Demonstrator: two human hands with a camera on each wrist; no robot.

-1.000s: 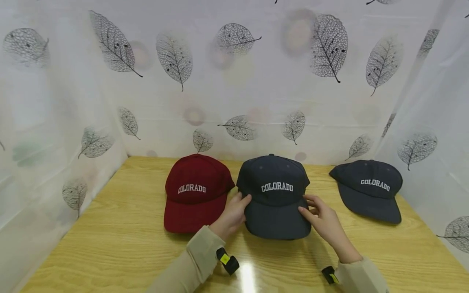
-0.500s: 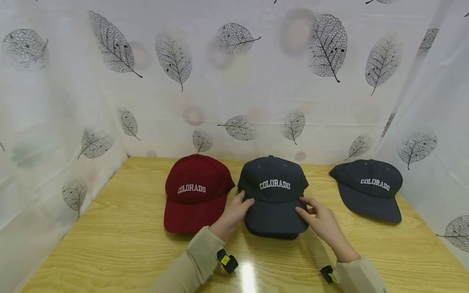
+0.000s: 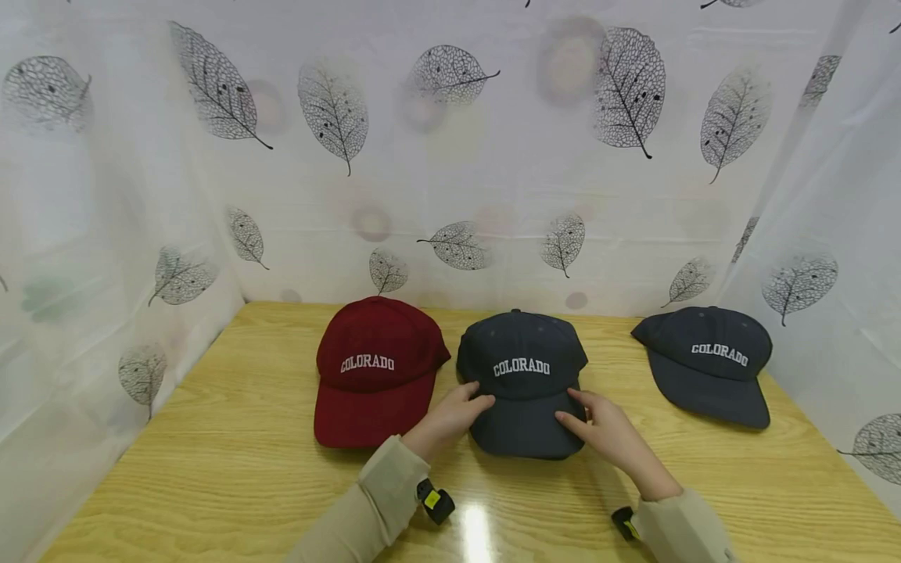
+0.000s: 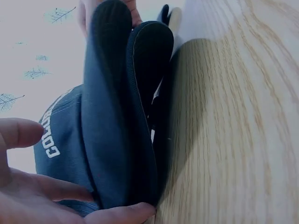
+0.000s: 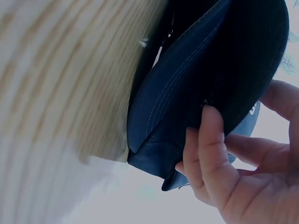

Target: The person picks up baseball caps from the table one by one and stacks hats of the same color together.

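Observation:
A navy baseball cap [image 3: 528, 426] with white COLORADO lettering faces me mid-table, its brim forward. Beneath it sits a second dark cap [image 4: 150, 60], whose brim shows under the first in both wrist views. My left hand [image 3: 449, 418] holds the upper cap's brim at its left side, thumb near the lettering and fingers along the edge. At the right side, my right hand [image 3: 611, 434] pinches the same brim, thumb on top and fingers tucked underneath. The lower cap is hidden in the head view.
A red COLORADO cap [image 3: 380, 410] sits close to the left of the stack. Another navy COLORADO cap [image 3: 704, 383] lies at the right, turned slightly. The wooden table [image 3: 232, 485] meets a leaf-print curtain [image 3: 394, 188] at the back and sides.
Both hands have shifted the upper cap slightly left and lowered it. The lower brim peeked out half a second ago and is now covered in the head view. The other caps stayed put.

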